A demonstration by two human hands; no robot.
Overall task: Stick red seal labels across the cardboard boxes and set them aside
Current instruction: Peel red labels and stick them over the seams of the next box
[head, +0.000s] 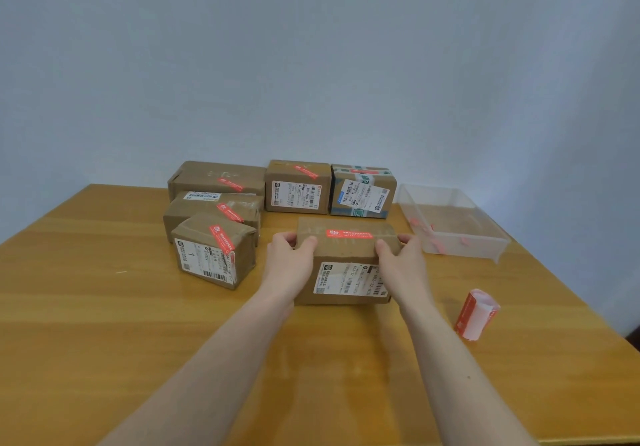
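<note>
A brown cardboard box (346,255) stands in the middle of the wooden table (104,307). A red seal label (349,234) lies flat across its top, and a white shipping label is on its near face. My left hand (289,258) grips the box's left end, thumb over the top edge. My right hand (401,255) grips its right end the same way. A roll of red seal labels (477,314) lies on the table to the right, apart from both hands.
Several other boxes with red labels stand behind and to the left, the nearest (213,251) close to my left hand. A box with green tape (363,191) is at the back. A clear plastic bin (453,223) holding red scraps sits at the right.
</note>
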